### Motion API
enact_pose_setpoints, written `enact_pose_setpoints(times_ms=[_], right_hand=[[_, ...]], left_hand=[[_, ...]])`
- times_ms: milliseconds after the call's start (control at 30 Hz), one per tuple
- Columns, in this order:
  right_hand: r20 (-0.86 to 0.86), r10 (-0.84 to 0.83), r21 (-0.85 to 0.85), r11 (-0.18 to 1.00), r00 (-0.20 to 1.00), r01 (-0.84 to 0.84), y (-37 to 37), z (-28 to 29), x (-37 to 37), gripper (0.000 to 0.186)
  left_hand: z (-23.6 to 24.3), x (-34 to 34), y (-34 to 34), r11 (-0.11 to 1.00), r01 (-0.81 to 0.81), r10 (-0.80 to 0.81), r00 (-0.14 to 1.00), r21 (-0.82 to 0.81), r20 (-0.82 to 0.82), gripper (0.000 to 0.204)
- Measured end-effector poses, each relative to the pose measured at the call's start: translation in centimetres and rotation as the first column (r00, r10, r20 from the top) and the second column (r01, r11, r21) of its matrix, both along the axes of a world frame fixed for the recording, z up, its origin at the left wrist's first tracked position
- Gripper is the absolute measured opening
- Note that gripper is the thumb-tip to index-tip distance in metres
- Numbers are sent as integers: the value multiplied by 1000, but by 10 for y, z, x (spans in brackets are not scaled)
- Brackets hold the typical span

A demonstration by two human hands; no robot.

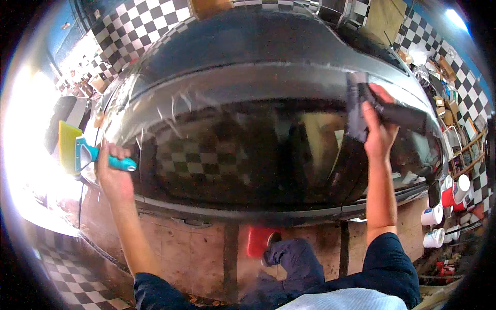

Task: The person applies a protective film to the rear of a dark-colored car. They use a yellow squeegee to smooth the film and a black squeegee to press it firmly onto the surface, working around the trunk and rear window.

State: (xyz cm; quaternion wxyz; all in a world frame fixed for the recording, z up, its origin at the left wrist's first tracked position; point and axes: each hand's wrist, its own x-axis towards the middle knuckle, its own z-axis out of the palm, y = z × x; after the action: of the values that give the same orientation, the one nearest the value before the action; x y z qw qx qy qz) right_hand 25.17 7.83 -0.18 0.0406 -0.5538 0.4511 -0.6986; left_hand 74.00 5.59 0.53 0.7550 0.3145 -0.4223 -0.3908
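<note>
The left hand point(114, 173) was clamped around the teal handle point(93, 153) of a squeegee, over the left end of a dark car point(232, 44). The squeegee's wide yellow blade point(67, 149) lay just to the left of the fist, standing nearly upright in the view against the bright glare, while the rounded butt of the handle poked out past the fist's right side. Whether that hand touched the car could not be told. The right hand point(381, 129), well apart from the left, was closed on a black tool point(403, 114), thumb on the near side and fingers over the top. The tool's wide grey blade point(356, 108) lay just left of the hand, spanning the roof edge and the top of the side window point(206, 155); its handle ran through the grip and out to the right, over the darker glass. Whether the blade pressed on the car was unclear. Between the hands, nearer the left, pale wrinkles or streaks point(178, 106) crossed the roof edge. Below the car, a shoe point(272, 239) was at a red stool point(258, 243), and white buckets point(432, 215) stood at the far right.
</note>
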Motion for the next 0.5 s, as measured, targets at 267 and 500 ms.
enact_pose_setpoints(times_ms=[267,500], right_hand=[[173,-246,148,964,954,222,-108,60,-199,18],[-581,-367,289,741,726,606,-184,48,-244,34]], left_hand=[[76,42,-42,849,-471,498,864,238,-68,28],[76,103,-42,798,-532,533,842,284,80,37]])
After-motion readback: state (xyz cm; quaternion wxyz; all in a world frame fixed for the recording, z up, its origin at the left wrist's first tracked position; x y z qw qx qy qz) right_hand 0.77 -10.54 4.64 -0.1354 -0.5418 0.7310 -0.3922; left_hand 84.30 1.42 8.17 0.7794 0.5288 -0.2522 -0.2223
